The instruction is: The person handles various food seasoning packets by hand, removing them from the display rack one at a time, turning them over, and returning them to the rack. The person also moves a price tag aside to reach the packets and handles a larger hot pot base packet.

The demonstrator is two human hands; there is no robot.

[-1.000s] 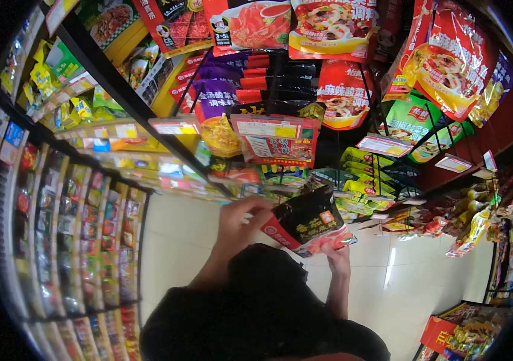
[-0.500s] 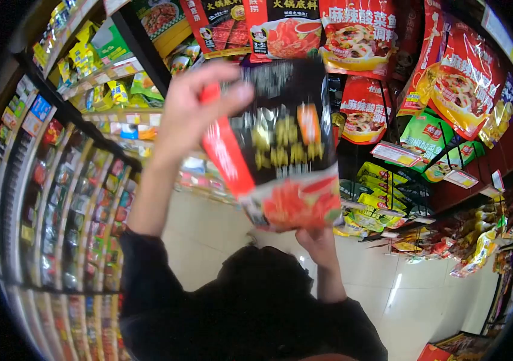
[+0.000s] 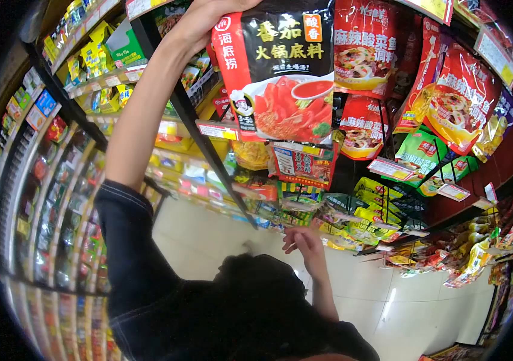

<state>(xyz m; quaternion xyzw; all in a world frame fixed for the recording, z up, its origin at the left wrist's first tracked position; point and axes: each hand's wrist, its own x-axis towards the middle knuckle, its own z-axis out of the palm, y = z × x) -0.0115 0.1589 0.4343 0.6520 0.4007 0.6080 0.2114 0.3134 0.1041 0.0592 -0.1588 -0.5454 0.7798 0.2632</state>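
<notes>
My left hand point(image 3: 211, 17) grips the upper left edge of a black and red packet of tomato hotpot soup base point(image 3: 292, 96). The packet hangs upright in front of the rack, its front with tomatoes and a red bowl facing me. Part of my left hand's fingers is hidden at the top edge of the view. Lower down, away from the packet, my right hand point(image 3: 304, 242) is empty, with its fingers loosely bent and apart.
Red fish seasoning packets point(image 3: 364, 51) hang right of the packet, with green packets point(image 3: 419, 153) and yellow packets point(image 3: 377, 204) below. Price tags point(image 3: 392, 168) stick out on hooks. A dark rack post point(image 3: 208, 153) slants nearby. Stocked shelves point(image 3: 64, 222) line the left over a tiled floor point(image 3: 196, 240).
My left hand has raised the packet up and toward the rack, and its front is now sharp. My right hand has let go of the packet's bottom and stayed low.
</notes>
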